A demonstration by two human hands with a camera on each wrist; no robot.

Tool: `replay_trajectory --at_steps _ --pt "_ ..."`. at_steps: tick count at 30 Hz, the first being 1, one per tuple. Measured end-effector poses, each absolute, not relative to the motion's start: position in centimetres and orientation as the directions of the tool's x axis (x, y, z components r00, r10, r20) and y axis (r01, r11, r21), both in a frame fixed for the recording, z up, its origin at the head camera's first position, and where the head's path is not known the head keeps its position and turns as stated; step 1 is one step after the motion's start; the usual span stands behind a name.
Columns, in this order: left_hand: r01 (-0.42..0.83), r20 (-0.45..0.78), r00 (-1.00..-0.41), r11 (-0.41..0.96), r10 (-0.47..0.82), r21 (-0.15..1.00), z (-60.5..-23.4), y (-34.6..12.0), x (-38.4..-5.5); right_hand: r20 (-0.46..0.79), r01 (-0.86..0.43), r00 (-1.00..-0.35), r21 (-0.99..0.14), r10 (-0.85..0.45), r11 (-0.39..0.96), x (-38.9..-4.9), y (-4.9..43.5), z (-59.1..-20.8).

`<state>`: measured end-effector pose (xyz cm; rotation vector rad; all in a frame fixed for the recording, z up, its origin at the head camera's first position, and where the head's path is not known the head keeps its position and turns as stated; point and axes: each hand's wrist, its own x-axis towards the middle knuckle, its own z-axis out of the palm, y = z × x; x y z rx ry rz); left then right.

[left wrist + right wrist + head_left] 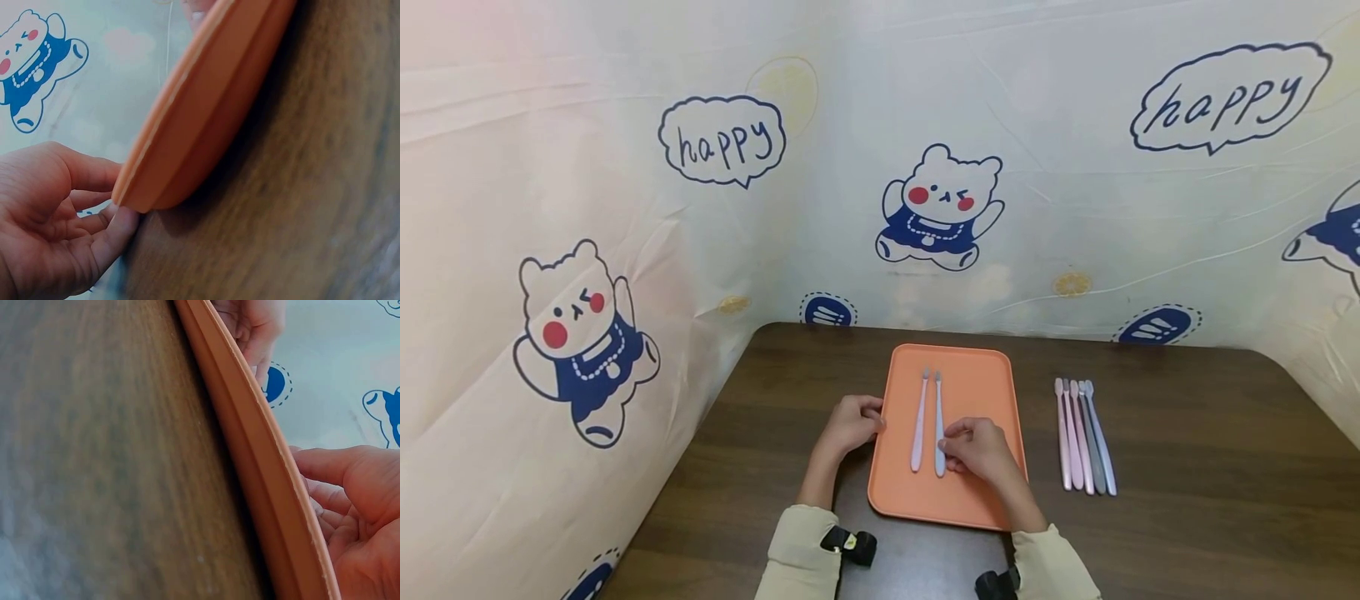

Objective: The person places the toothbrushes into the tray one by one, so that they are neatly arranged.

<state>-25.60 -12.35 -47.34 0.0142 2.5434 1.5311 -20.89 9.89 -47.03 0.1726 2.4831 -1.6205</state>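
Observation:
An orange tray (973, 498) lies on the table with a pink toothbrush (919, 425) and a light blue toothbrush (938, 408) side by side on it, heads toward the back. At the tray's left edge, my left hand (853, 427) holds the rim between thumb and fingers; the left wrist view shows this hand (56, 219) at the tray's edge (194, 119). Over the tray, my right hand (977, 450) pinches the blue toothbrush's handle with its fingertips. In the right wrist view, the rim hides the fingertips of the right hand (356, 506).
To the right of the tray, several toothbrushes (1084, 437) in pink, grey and blue lie in a row on the brown wooden table (1195, 467). A pale printed curtain (1045, 208) stands along the table's back and sides.

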Motion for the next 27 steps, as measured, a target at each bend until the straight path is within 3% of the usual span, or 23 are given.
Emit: replay_trajectory --at_steps 14,27 --pt "-0.081 -0.147 -0.984 0.476 0.103 0.876 -47.5 -12.3 -25.7 -0.214 0.191 -0.977 -0.911 -0.023 0.364 -20.6 10.5 -46.9" --pt "-0.091 -0.152 -0.984 0.462 0.096 0.882 -47.4 -12.3 -25.8 -0.144 0.118 -0.988 -0.938 -0.058 0.326 -20.0 12.1 -46.4"
